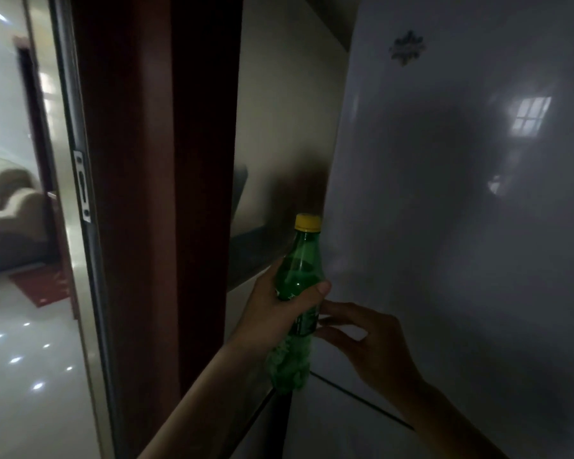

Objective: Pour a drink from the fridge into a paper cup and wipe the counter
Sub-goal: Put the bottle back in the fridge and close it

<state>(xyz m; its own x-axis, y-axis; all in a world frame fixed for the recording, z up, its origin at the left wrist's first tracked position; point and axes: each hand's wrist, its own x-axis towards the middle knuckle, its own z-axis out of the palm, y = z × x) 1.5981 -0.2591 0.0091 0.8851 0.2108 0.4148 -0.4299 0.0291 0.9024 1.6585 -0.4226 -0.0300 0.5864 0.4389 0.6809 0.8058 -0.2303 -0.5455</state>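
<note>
Gripping a green bottle [304, 260] upright at the left edge of the white fridge door [461, 226], the left hand [279, 313] wraps round its middle.

The left thumb lies across the front of the bottle and the fingers curl behind it, with the forearm reaching up from the lower left. The right hand [365, 336] comes in from the lower right, its fingers [342, 308] loosely spread and pointing at the bottle's label [307, 321]. Whether their tips touch the bottle or the door edge cannot be told. The bottle has a yellow cap [308, 222] screwed on, and the writing on its label is too blurred to read. A flower-like emblem [407, 48] near the top of the fridge door is also unreadable. A dark wooden door frame [153, 193] stands to the left.
</note>
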